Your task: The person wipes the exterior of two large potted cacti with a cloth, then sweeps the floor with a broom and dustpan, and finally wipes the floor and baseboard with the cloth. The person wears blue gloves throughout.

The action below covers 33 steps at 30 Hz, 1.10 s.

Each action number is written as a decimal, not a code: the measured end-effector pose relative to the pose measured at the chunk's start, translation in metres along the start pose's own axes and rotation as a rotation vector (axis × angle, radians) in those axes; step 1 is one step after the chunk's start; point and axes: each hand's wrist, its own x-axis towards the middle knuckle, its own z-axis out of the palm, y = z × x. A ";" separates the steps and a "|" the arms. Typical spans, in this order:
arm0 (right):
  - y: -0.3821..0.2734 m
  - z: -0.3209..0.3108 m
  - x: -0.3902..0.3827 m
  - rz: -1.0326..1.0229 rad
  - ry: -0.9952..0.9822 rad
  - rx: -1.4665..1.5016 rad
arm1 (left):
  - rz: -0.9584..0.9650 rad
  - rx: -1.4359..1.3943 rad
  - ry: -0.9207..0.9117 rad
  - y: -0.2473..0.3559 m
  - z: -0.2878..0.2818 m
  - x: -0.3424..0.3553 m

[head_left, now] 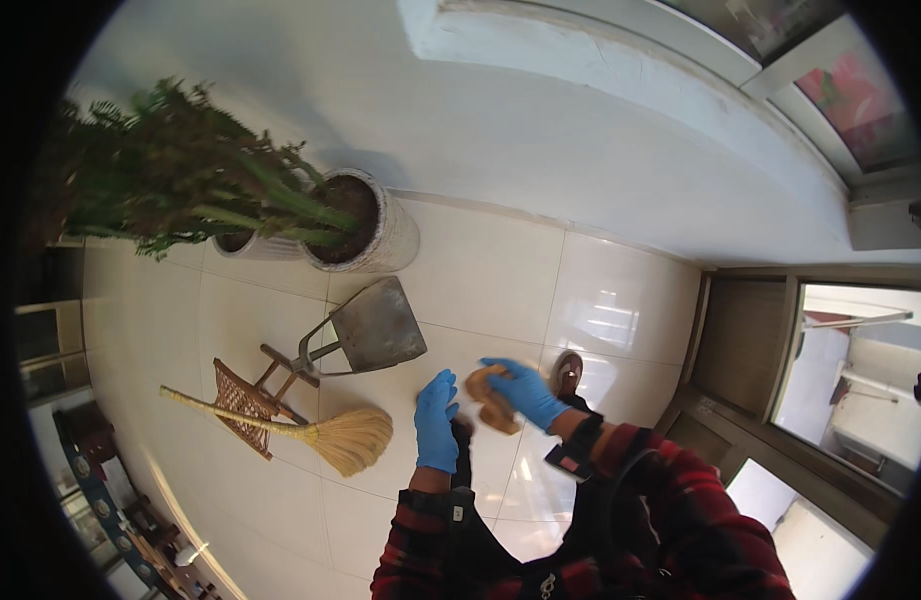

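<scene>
Both my hands wear blue gloves. My right hand [528, 393] grips a crumpled tan-brown cloth [493, 402], a little blurred, held in front of me above the tiled floor. My left hand [437, 422] is raised just left of the cloth and apart from it; its fingers stretch upward close together, and I see nothing in it. Farther left lie a straw broom [350, 440], its handle across a small wooden stool with a woven seat [242, 410], and a grey metal dustpan [378, 325] with a long handle.
Against the white wall [580, 150] stands a tall speckled pot [395, 235] with a large green plant [170, 170] leaning left; a second pot [260, 246] is behind it. A wooden door frame [745, 340] is at the right. My shoe [568, 372] shows beyond my right hand.
</scene>
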 end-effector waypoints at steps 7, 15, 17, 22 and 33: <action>0.109 -0.108 0.104 0.107 0.323 -0.239 | 0.180 0.381 0.051 -0.076 -0.003 0.113; 0.143 -0.105 0.249 -0.155 0.273 -0.547 | 0.211 0.979 0.007 -0.170 -0.004 0.273; 0.142 -0.099 0.282 -0.162 0.262 -0.725 | 0.331 1.048 -0.006 -0.182 0.002 0.305; 0.123 -0.088 0.347 -0.283 0.223 -0.827 | 0.266 1.205 -0.006 -0.202 0.006 0.368; 0.133 -0.053 0.452 -0.627 0.416 -1.313 | 0.562 1.634 0.014 -0.225 0.019 0.496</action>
